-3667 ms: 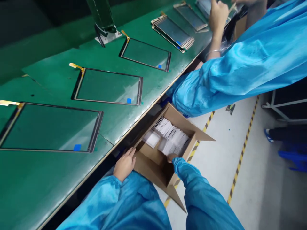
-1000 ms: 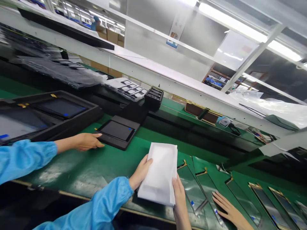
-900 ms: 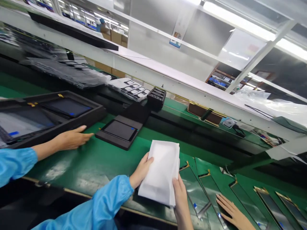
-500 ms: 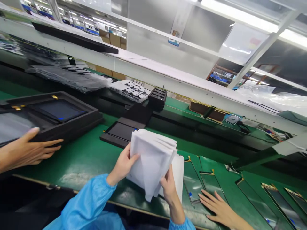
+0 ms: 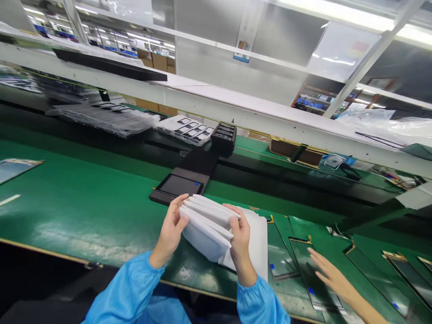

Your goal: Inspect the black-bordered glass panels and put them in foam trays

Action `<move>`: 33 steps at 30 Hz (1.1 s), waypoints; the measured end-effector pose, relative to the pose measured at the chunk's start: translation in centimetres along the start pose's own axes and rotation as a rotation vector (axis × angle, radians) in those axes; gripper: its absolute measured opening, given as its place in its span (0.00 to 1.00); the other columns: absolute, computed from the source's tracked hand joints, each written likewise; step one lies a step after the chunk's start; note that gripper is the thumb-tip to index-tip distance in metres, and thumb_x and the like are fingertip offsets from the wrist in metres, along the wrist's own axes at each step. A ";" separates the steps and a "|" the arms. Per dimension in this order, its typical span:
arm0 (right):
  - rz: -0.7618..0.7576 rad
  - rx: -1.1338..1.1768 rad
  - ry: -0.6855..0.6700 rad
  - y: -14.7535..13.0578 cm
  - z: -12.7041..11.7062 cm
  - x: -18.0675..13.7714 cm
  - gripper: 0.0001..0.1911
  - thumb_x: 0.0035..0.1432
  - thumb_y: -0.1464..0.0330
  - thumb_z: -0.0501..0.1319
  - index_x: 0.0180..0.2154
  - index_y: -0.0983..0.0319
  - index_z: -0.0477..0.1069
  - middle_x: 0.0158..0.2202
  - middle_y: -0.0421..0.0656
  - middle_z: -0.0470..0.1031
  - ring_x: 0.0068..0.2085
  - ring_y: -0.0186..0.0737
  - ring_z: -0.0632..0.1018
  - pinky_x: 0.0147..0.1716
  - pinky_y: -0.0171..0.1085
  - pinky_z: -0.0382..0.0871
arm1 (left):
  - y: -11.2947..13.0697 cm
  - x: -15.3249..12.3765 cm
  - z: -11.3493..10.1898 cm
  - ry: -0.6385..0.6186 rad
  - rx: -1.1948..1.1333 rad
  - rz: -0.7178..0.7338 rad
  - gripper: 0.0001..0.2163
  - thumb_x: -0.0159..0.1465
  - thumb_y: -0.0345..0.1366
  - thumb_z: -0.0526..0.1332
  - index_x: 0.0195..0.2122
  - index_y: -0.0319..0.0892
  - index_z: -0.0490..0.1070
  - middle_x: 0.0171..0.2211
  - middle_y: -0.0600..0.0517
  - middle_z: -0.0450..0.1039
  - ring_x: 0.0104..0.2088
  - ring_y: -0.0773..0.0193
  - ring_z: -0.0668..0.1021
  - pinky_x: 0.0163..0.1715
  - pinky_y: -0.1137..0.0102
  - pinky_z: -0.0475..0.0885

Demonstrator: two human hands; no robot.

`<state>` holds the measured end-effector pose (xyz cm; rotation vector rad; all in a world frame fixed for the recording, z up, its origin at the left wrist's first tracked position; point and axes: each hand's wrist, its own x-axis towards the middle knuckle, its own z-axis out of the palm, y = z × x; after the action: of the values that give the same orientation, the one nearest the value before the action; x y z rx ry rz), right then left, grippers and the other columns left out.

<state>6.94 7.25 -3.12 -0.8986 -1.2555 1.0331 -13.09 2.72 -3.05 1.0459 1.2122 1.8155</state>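
White rectangular papery sleeves [image 5: 205, 235] were clamped in the bare left hand [image 5: 169, 231] and bare right hand [image 5: 240, 235], edges fanned; a loosened pinch might have spilled inner ones.

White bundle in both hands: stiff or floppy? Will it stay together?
Probably floppy: the white bundle's front layer curves between left hand and right hand. Likely apt to fan apart, since gaps show along its top edges. Perhaps light, as its layers look thin.
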 end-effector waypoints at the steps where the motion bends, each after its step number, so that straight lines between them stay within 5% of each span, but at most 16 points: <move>1: -0.004 0.009 0.012 0.0 0.6 0.5 0.15 0.70 0.57 0.67 0.50 0.61 0.80 0.52 0.48 0.82 0.52 0.50 0.82 0.55 0.53 0.76 | 0.1 -0.1 0.2 0.046 0.007 -0.010 0.32 0.62 0.57 0.71 0.61 0.43 0.70 0.53 0.43 0.81 0.50 0.50 0.82 0.51 0.64 0.76; 4: -0.005 0.033 0.069 -0.6 0.6 1.5 0.13 0.65 0.58 0.67 0.37 0.60 0.83 0.44 0.48 0.85 0.51 0.53 0.82 0.57 0.52 0.72 | 0.3 -0.2 0.4 0.094 0.018 -0.035 0.20 0.64 0.50 0.70 0.50 0.44 0.74 0.43 0.49 0.81 0.39 0.57 0.81 0.39 0.70 0.74; 9: 0.033 0.067 0.088 -2.3 0.6 2.0 0.10 0.59 0.61 0.70 0.30 0.59 0.84 0.42 0.49 0.85 0.48 0.52 0.81 0.52 0.50 0.72 | 1.6 0.5 0.4 0.076 0.032 -0.039 0.12 0.62 0.44 0.71 0.43 0.44 0.78 0.40 0.50 0.81 0.40 0.56 0.80 0.40 0.70 0.72; 15: 0.090 0.095 0.094 -3.5 0.7 2.3 0.10 0.59 0.61 0.70 0.31 0.60 0.85 0.41 0.49 0.85 0.47 0.52 0.82 0.50 0.48 0.72 | 3.1 2.0 0.7 0.024 0.057 -0.015 0.06 0.58 0.38 0.73 0.30 0.43 0.79 0.48 0.45 0.84 0.51 0.48 0.82 0.48 0.65 0.74; 20: 0.071 0.096 0.096 -4.6 0.3 2.3 0.08 0.60 0.64 0.69 0.31 0.59 0.86 0.43 0.48 0.85 0.48 0.52 0.82 0.49 0.46 0.72 | 3.6 2.3 0.8 0.018 0.024 0.059 0.06 0.61 0.38 0.73 0.31 0.44 0.78 0.57 0.45 0.82 0.60 0.46 0.79 0.60 0.59 0.71; 26: 0.016 0.072 0.041 -5.2 0.6 2.4 0.10 0.64 0.62 0.67 0.34 0.58 0.85 0.41 0.46 0.86 0.47 0.49 0.83 0.50 0.45 0.74 | 3.2 3.2 1.3 0.077 -0.043 0.044 0.08 0.61 0.39 0.74 0.31 0.43 0.78 0.54 0.44 0.84 0.56 0.46 0.82 0.58 0.59 0.74; 33: -0.026 0.020 0.000 -3.2 -0.1 1.4 0.15 0.57 0.65 0.71 0.47 0.58 0.84 0.44 0.45 0.86 0.44 0.48 0.83 0.45 0.43 0.76 | 1.7 3.3 1.4 0.160 -0.113 0.019 0.10 0.61 0.42 0.75 0.33 0.43 0.78 0.52 0.44 0.85 0.54 0.51 0.83 0.58 0.61 0.73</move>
<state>7.42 7.65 0.37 -0.8648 -1.2517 1.0234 -13.39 5.61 -0.38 0.8649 1.1807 1.9890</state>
